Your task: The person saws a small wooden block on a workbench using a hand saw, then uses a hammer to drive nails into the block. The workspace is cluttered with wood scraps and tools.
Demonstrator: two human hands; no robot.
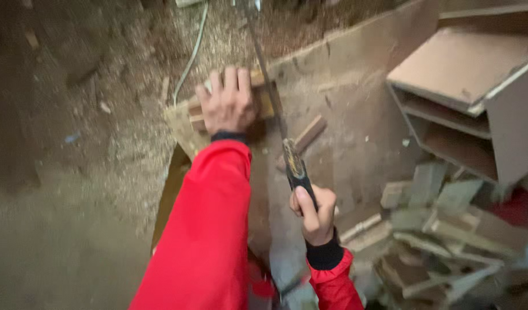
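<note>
Nearest the camera, the right hand [314,215] is clenched around the dark handle of a hand saw [287,146], thumb laid along the top of the grip. A red sleeve with a black cuff covers the wrist. From this hand the thin blade runs up and away, slightly to the left, toward the far end of the workbench [356,86].

Farther off and to the left of the right hand, the left hand [229,103] lies flat, fingers spread, pressing down on a stack of short wooden blocks [267,106] at the bench's corner; it grips nothing, only bears on them. The saw blade passes just beside this hand's right edge and crosses the blocks there. A small wooden offcut [309,133] lies on the bench between the two hands, just right of the blade.

To the right of the right hand sits a heap of scrap wood pieces [447,235]. Beyond that, farther right, an open-fronted wooden cabinet [470,86] shows two shelves; their contents cannot be made out.

Past the left hand, the floor is covered in sawdust [138,115], and a pale cable [192,54] trails across it.
</note>
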